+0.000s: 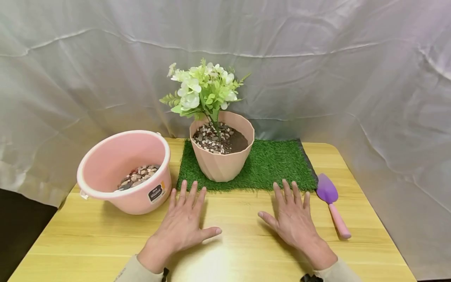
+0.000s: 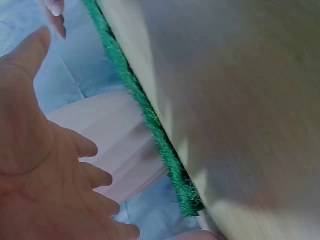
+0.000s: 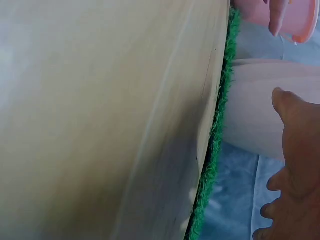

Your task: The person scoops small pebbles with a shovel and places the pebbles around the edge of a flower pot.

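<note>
My left hand [image 1: 184, 225] is spread palm down over the table, its fingertips near the pink bucket and the front edge of the grass mat. The right hand [image 1: 293, 222], also spread and holding nothing, is just in front of the mat's right part. Behind them a pale pink flowerpot [image 1: 223, 164] stands on the green artificial grass mat [image 1: 278, 160]. White flowers [image 1: 190, 96] with green leaves rise from it, and pebbles [image 1: 211, 139] cover the left part of its dark soil [image 1: 239, 143]. Both wrist views show the hands apart from the pot.
The pink bucket [image 1: 123, 147] at the left holds loose stones [image 1: 139, 176] at its bottom. A trowel [image 1: 332, 207] with a purple blade and pink handle lies to the right of the right hand. Grey cloth [image 1: 317, 78] hangs behind and beside the wooden table [image 1: 236, 250].
</note>
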Demonstrator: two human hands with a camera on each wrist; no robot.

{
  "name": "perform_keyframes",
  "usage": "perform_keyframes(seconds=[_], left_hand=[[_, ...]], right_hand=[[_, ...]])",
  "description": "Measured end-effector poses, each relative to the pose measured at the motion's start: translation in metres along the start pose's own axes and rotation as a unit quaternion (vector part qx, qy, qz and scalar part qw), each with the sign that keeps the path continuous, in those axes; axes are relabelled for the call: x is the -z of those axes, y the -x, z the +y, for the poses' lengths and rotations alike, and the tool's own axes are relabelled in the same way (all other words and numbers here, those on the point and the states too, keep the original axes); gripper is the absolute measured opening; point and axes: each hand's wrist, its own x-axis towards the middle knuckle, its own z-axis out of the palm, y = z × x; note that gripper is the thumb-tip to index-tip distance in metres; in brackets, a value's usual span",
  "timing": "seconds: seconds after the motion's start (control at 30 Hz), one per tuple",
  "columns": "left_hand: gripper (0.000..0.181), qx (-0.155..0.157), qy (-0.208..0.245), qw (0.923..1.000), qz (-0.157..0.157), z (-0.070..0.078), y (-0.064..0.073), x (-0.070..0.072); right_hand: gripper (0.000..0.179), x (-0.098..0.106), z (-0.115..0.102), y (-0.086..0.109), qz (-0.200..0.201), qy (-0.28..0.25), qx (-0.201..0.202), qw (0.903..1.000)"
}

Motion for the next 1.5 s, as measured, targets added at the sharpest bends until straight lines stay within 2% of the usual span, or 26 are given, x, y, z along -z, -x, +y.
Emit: perform_keyframes(seconds=[0.3,0.47,0.6,0.77,0.93,1.1,1.33,1.5], left_hand=[[0.117,-0.007,0.017,0.9998,0.009,0.002,0.004,0.013],[0.111,-0.011,0.028,0.9994,0.017,0.002,0.005,0.022],[0.101,-0.025,0.032,0.9981,0.045,0.001,0.007,0.030],[0.084,-0.037,0.034,0.9932,0.105,-0.001,0.010,0.045],[0.069,-0.034,0.057,0.9855,0.156,-0.002,0.013,0.066],[0.054,-0.046,0.078,0.9724,0.215,-0.007,0.017,0.085],[0.041,-0.057,0.087,0.9505,0.293,-0.020,0.017,0.103],[0.033,-0.037,0.085,0.9407,0.326,-0.037,0.017,0.111]], right_hand=[[0.093,-0.001,-0.008,-0.004,0.042,-0.032,0.034,0.9980],[0.081,-0.003,-0.013,-0.005,0.077,-0.061,0.049,0.9939],[0.063,-0.002,-0.020,-0.008,0.106,-0.113,0.031,0.9874],[0.037,0.002,-0.034,-0.013,0.137,-0.184,0.002,0.9733],[0.019,0.005,-0.049,-0.018,0.127,-0.238,-0.033,0.9624],[0.008,0.007,-0.061,-0.024,0.107,-0.281,-0.068,0.9512],[0.010,0.007,-0.078,-0.030,0.076,-0.320,-0.073,0.9415],[0.015,0.006,-0.092,-0.032,0.057,-0.336,-0.056,0.9386]])
